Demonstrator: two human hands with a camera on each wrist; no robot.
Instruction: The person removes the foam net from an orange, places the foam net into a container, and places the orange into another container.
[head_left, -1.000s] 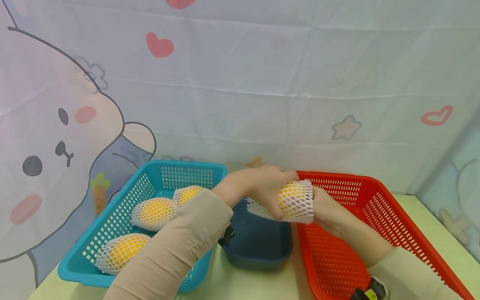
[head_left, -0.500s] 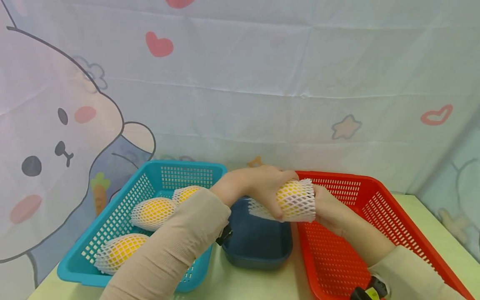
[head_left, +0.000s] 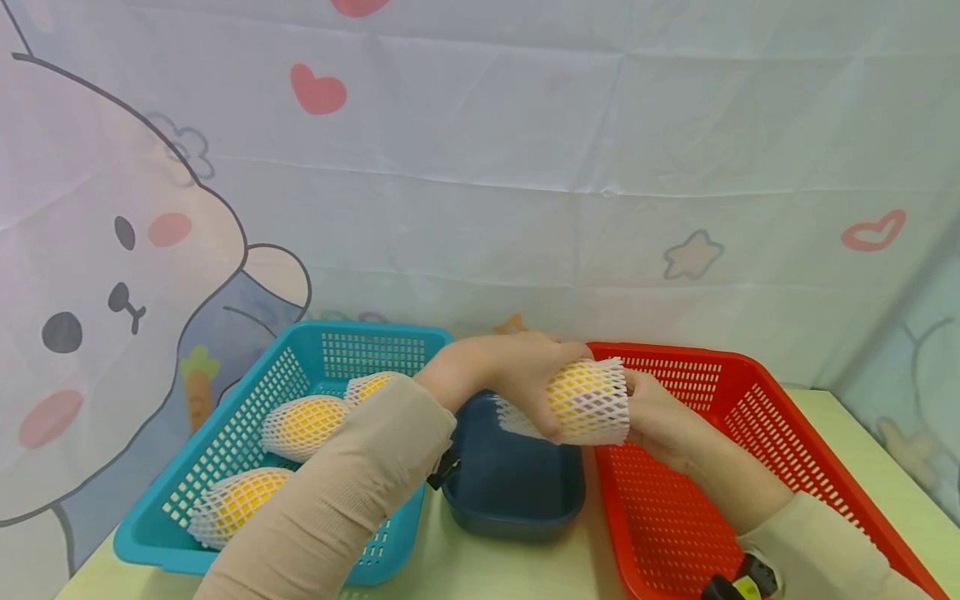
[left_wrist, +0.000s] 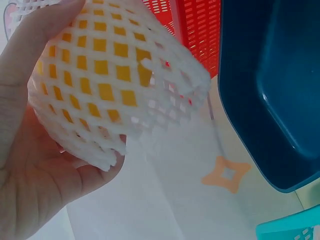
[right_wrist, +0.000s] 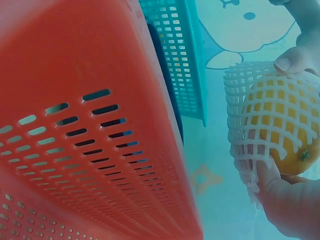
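Observation:
Above the dark blue basin, my left hand [head_left: 528,375] grips an orange [right_wrist: 282,120] wrapped in a white foam net sleeve [head_left: 592,408]. My thumb lies across the net in the left wrist view, and fingers curl beneath it. At the sleeve's right-hand end is my right hand [head_left: 663,425]. The right wrist view shows its thumb [right_wrist: 267,175] at the sleeve's open edge, with mesh partly over it; most of its other fingers are hidden. The fruit's green stem end shows at that opening. Beyond the fruit, the sleeve's other end sticks out loose.
To the left stands a turquoise basket [head_left: 375,329] with several net-wrapped yellow fruits [head_left: 303,425], partly behind my left sleeve. The blue basin [head_left: 517,492] sits in the middle. On the right is a red basket [head_left: 675,517], under my right forearm. A printed cloth [head_left: 487,167] hangs behind.
My left hand has shifted very slightly left. The right hand stays at nearly the same spot, and the baskets and basin have not moved.

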